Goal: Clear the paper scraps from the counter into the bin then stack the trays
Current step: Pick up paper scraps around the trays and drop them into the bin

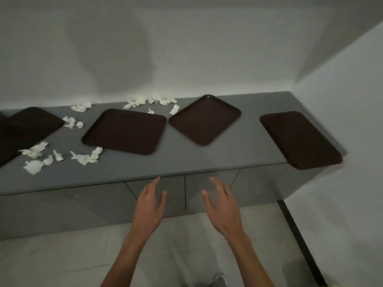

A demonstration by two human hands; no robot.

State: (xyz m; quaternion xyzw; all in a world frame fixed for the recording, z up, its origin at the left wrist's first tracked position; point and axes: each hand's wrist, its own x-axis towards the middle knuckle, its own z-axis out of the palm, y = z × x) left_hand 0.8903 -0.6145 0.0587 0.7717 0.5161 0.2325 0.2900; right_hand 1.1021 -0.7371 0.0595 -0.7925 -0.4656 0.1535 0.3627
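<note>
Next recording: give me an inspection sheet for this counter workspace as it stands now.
Surface: flat grey counter, set in a wall corner.
Job's things: at least four dark brown rectangular trays, unstacked: left tray cut by the frame, centre-left tray, centre tray, right tray overhanging the front edge. Crumpled white paper scraps lie on the counter's left half and along the back. Bin not in view.
Clutter: nothing seen.
Grippers: left hand and right hand open, empty, in front of the counter.
Cables: nothing seen.
Surroundings: white walls, grey cabinet doors, pale floor.

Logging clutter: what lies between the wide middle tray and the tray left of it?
White paper scraps on the grey counter, seen in the head view.
</note>
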